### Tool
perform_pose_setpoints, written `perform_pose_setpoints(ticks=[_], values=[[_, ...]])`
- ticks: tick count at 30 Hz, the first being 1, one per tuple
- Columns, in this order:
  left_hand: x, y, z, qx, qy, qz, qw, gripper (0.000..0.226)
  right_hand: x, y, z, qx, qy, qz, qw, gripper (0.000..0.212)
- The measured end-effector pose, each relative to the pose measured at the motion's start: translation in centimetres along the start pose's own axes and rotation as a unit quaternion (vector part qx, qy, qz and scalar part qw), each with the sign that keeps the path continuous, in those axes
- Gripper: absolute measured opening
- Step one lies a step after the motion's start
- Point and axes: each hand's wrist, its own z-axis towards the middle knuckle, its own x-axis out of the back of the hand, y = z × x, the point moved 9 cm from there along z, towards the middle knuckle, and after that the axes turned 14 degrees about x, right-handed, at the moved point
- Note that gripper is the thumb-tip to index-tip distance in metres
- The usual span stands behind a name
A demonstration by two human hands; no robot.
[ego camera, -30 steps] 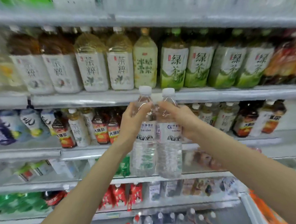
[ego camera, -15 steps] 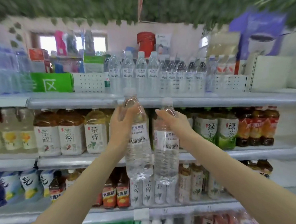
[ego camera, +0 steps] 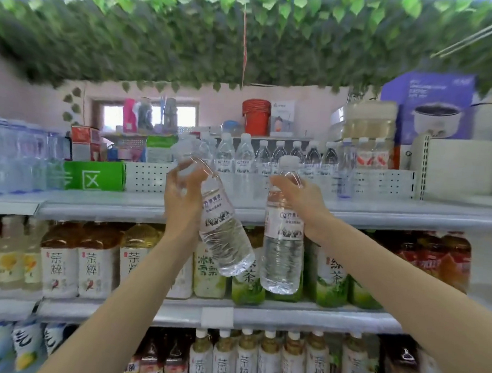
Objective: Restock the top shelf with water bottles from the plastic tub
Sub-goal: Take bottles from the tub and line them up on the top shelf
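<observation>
My left hand (ego camera: 182, 191) grips the neck of a clear water bottle (ego camera: 222, 230) that tilts with its cap to the upper left. My right hand (ego camera: 298, 197) holds a second water bottle (ego camera: 283, 245) upright by its shoulder. Both bottles hang in front of the top shelf (ego camera: 380, 212), at the level of its front edge. A row of several water bottles (ego camera: 271, 165) with white caps stands on that shelf behind my hands. The plastic tub is out of view.
A white perforated divider (ego camera: 148, 177) and a green box (ego camera: 94, 175) stand on the top shelf to the left, with packs of water (ego camera: 18, 157) beyond. Tea bottles (ego camera: 92, 261) fill the shelf below. Fake ivy (ego camera: 247, 38) hangs overhead.
Both hands have lifted the bottles from mid-shelf height up to the top shelf's edge. The left bottle has tilted. My view has swung upward.
</observation>
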Motion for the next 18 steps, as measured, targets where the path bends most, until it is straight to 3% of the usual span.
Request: perform_pose_setpoints(ticks=[6,10,13,18], values=[[0.6,-0.3,2.6,-0.003,0.038,-0.079,0.996,0.058,1.4,1.1,3.5,0.017,0.056,0.010,0.998,0.029],[1.7,-0.5,6.2,-0.007,0.066,-0.130,0.989,0.024,2.1,2.1,5.8,0.020,0.132,0.036,0.990,0.033],[1.6,-0.5,8.8,-0.003,0.060,-0.166,0.984,0.027,2.3,2.5,7.8,0.030,0.167,0.053,0.984,0.020],[0.5,-0.8,12.1,-0.021,0.057,-0.215,0.975,0.013,3.0,1.8,10.9,0.073,0.208,0.058,0.974,0.022]])
